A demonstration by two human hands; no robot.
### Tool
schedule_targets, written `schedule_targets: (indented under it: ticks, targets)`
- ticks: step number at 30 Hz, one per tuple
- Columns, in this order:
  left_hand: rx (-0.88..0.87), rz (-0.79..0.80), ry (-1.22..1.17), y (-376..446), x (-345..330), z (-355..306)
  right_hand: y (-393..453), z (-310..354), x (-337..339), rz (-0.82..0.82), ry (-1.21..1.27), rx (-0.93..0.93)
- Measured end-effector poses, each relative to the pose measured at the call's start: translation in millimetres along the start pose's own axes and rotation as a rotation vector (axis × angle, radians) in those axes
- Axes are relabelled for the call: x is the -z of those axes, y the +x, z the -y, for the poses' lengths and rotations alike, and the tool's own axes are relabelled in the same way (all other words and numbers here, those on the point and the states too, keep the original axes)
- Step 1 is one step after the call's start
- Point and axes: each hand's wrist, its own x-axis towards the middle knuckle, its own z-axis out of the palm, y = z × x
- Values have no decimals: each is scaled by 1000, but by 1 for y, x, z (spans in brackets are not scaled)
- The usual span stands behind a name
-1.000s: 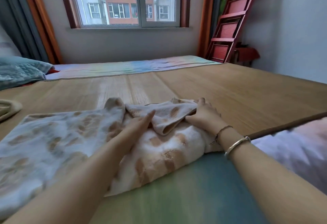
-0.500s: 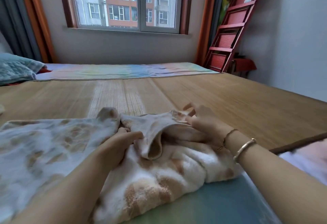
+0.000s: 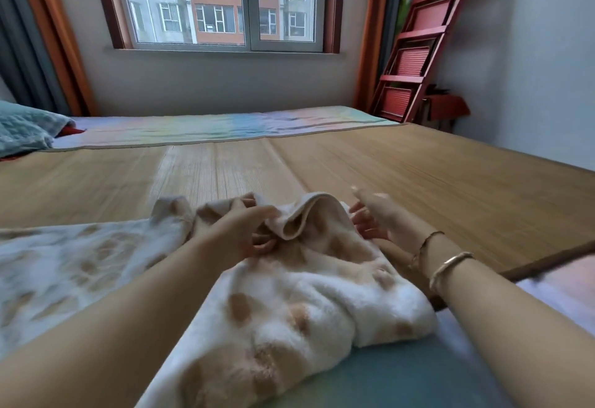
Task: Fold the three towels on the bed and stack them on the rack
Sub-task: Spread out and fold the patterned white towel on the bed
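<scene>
A white towel with tan blotches [image 3: 289, 304] lies rumpled on the bed in front of me, spreading flat to the left. My left hand [image 3: 244, 230] pinches a raised fold of this towel near its far edge. Just right of that fold, my right hand [image 3: 373, 217] hovers with fingers spread and holds nothing; it wears two bracelets at the wrist. A red rack [image 3: 415, 50] leans against the wall at the far right corner. No other towel is in view.
A woven bamboo mat [image 3: 418, 188] covers the bed, with a pastel sheet [image 3: 225, 126] along its far side under the window. A teal pillow [image 3: 22, 129] lies at the far left. A blue-green sheet [image 3: 402, 375] covers the near edge.
My left hand went from flat on the towel to gripping a fold and lifting it. My right hand let go of the towel edge and opened. The view tilted up.
</scene>
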Motion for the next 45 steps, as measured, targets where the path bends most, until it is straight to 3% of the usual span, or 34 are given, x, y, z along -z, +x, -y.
schedule_targets:
  ticks: [3, 5, 9, 11, 14, 16, 17, 19, 22, 26, 28, 34, 37, 39, 41, 43, 45]
  targets:
    - [5, 32, -28, 1, -24, 4, -28, -10, 22, 323, -230, -108]
    - [-33, 38, -49, 0, -35, 0, -46, -13, 33, 390, -325, -56]
    - [-162, 65, 13, -4, -51, -26, -61, -21, 46, 271, 82, 104]
    - [-185, 49, -9, -3, -59, -40, -63, -24, 48, 135, 146, 209]
    - [-219, 99, -15, -1, -74, -50, -70, -32, 53, -100, -357, 281]
    - [-200, 106, 130, -1, -84, -41, -75, -45, 56, -98, -686, 184]
    - [-186, 107, 254, -3, -88, -34, -76, -51, 57, -75, -730, 141]
    - [-197, 134, 422, -8, -96, -15, -78, -58, 55, -94, -656, 112]
    - [-289, 108, 465, -12, -94, -2, -87, -56, 47, -159, -517, 91]
    - [-318, 65, 623, -31, -65, -2, -105, -57, 38, -241, -207, 140]
    - [-324, 92, 776, -43, -45, 5, -114, -63, 31, -286, -176, 209]
    - [-284, 69, 1119, -58, -14, 27, -105, -60, 47, -378, -478, 327]
    - [-238, 90, 1228, -68, -3, 38, -101, -64, 60, -441, -917, 200]
    - [-276, 102, 1164, -78, 1, 43, -106, -69, 51, -487, -1236, 169]
    - [-328, 118, 1037, -94, 5, 42, -114, -66, 33, -533, -1387, 287]
    - [-376, 139, 1024, -117, 17, 41, -127, -57, 12, -441, -1291, 527]
    - [-404, 138, 1133, -143, 44, 42, -149, -45, -23, -171, -1070, 677]
